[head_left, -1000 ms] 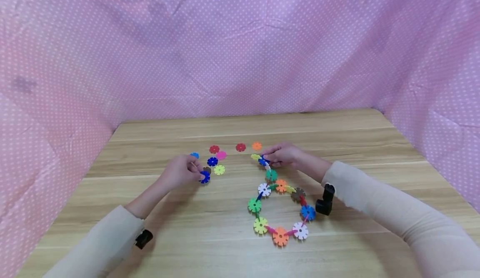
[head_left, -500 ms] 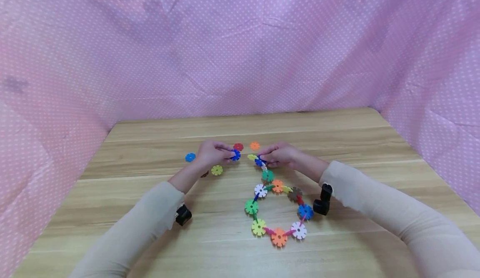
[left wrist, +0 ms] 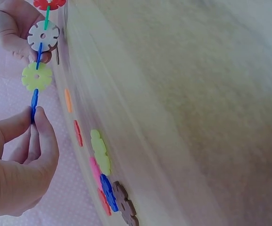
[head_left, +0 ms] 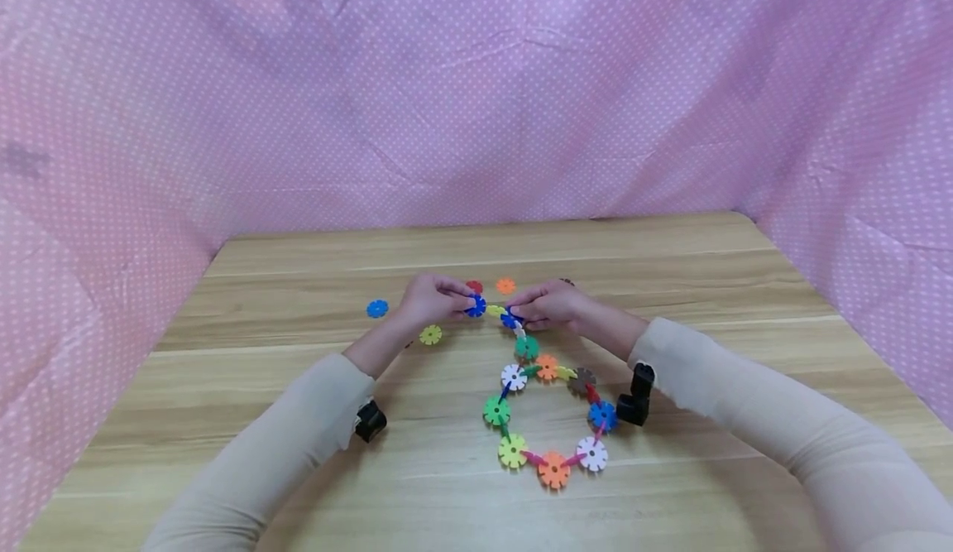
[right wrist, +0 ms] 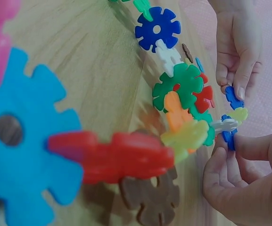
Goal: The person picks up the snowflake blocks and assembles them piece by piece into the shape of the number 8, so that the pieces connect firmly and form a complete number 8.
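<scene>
My left hand (head_left: 439, 300) pinches a dark blue notched flower disc (head_left: 476, 305) between thumb and fingers. The left wrist view shows that disc (left wrist: 34, 103) edge-on, its end right at the rim of a yellow disc (left wrist: 37, 76). This yellow disc ends a chain of interlocked discs in many colours. Close by, my right hand (head_left: 549, 305) grips another dark blue disc (head_left: 510, 318) in the chain, just behind the yellow one. From there the chain runs through a green disc (head_left: 526, 348) to a closed ring of discs, with an orange disc (head_left: 554, 470) nearest me.
Loose discs lie on the wooden table (head_left: 417, 494): light blue (head_left: 377, 309), yellow (head_left: 430, 334), red (head_left: 474, 286) and orange (head_left: 506, 285). Pink (left wrist: 94, 169), dark blue (left wrist: 108, 192) and brown (left wrist: 125, 202) ones show in the left wrist view. Pink dotted cloth (head_left: 476, 122) surrounds the table.
My left hand has picked up the dark blue disc and carried it right to the chain's yellow end disc. My right hand keeps its grip, with the chain shifted slightly left.
</scene>
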`<action>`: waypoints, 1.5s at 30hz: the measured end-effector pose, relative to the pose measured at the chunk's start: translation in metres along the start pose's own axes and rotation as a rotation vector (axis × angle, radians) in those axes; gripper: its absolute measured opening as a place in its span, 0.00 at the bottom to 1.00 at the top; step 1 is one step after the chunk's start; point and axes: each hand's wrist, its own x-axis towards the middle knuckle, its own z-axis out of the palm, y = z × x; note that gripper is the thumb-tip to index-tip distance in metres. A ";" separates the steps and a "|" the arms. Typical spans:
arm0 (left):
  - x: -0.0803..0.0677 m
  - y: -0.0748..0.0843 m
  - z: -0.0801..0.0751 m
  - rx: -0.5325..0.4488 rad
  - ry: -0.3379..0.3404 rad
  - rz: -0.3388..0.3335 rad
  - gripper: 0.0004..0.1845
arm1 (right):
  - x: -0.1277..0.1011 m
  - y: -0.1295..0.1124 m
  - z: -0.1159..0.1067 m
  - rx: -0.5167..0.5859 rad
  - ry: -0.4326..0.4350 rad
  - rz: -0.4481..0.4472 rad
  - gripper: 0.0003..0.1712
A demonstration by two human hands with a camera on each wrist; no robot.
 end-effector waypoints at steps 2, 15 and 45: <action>0.000 -0.001 -0.001 0.007 -0.006 0.006 0.08 | 0.000 -0.001 0.002 0.001 0.001 0.002 0.18; 0.001 -0.001 0.004 0.082 -0.021 0.036 0.07 | 0.002 0.000 0.007 0.017 0.037 0.015 0.19; -0.004 0.002 0.023 0.125 0.130 0.016 0.09 | -0.003 0.004 0.030 -0.082 0.270 0.012 0.10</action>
